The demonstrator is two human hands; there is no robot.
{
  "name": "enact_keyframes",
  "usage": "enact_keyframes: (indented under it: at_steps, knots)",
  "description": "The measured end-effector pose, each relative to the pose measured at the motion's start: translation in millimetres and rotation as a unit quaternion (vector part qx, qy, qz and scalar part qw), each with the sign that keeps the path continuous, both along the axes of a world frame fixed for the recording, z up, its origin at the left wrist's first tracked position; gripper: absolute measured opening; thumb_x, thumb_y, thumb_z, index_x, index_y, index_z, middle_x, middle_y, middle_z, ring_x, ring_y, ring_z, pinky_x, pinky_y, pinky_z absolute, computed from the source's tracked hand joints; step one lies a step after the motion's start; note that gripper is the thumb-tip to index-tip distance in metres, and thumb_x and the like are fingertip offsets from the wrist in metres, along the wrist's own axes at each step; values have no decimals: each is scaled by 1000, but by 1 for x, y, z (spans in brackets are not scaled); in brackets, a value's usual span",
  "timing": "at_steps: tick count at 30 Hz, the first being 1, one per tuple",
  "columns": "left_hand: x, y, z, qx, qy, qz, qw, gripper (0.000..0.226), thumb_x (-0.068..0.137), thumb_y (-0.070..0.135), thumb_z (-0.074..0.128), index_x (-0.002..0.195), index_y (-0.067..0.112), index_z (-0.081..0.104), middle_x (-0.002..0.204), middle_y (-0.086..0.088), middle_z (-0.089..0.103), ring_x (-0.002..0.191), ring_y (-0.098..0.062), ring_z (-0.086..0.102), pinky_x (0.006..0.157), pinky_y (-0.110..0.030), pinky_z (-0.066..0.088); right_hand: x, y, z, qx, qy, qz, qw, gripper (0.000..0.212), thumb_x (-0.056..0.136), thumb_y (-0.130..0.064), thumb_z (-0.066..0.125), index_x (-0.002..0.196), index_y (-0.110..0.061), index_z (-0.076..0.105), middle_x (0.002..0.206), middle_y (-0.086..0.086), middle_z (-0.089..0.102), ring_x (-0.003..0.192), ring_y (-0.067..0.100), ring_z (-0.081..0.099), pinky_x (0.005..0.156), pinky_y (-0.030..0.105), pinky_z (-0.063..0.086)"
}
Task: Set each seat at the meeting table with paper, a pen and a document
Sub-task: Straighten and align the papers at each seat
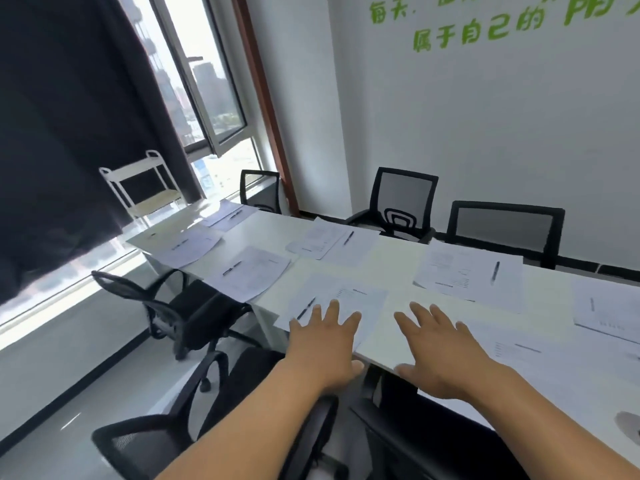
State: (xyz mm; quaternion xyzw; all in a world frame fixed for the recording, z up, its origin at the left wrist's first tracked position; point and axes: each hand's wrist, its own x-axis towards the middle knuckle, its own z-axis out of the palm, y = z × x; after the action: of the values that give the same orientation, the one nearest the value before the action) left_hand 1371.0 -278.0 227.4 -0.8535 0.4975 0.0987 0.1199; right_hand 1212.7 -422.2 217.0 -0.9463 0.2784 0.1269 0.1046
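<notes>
A long white meeting table carries several sets of white sheets, each with a dark pen. My left hand is spread flat with straight fingers over the nearest set of papers, beside its pen. My right hand is spread flat over the bare table edge just right of that set, holding nothing. Across the table lie a set with a printed document and pen, and another set with a pen.
Black mesh chairs stand around the table: two at the far side, one at the window end, and several on my side. A white cart stands by the dark curtain. More sheets lie at right.
</notes>
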Motion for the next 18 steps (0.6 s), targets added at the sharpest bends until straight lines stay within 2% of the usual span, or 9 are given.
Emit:
enact_keyframes:
  at_steps: [8,18]
  knots:
    - [44,80,16,-3,2,45,999,92,105,60,57,174,37,1,184,-7,-9,170,-39,-3,130,-73,15,55,63,19,-4,-5,41,999,94,104,-59,56,173,-29,0,182,4,-9,168,36,-8,133,63,12]
    - [154,151,3,-12,8,14,1000,90,103,60,59,173,36,7,183,-9,-4,170,-39,-1,128,-75,17,152,138,22,-20,3,21,1000,94,102,-61,57,172,-29,3,182,6,-5,168,36,-6,132,63,15]
